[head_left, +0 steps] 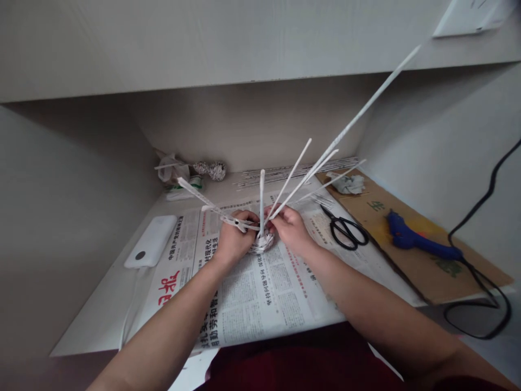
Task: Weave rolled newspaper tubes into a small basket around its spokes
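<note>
A small round woven piece (pixel 261 243) of rolled newspaper tubes stands on the newspaper sheet, in the middle of the view. Several white paper tubes stick up and outward from it; the longest paper tube (pixel 358 115) slants to the upper right. My left hand (pixel 237 234) is closed around the left side of the weave, its fingertips partly hidden behind the tubes. On the other side, my right hand (pixel 291 228) pinches the base of a paper tube close to the weave's rim.
Black-handled scissors (pixel 349 232) lie right of my hands. A blue glue gun (pixel 419 239) with a black cord rests on a cardboard sheet (pixel 407 271). At left is a white power bank (pixel 151 241) with a cable. Behind are thin paper rods (pixel 280 174) and a woven paper gourd (pixel 215 170).
</note>
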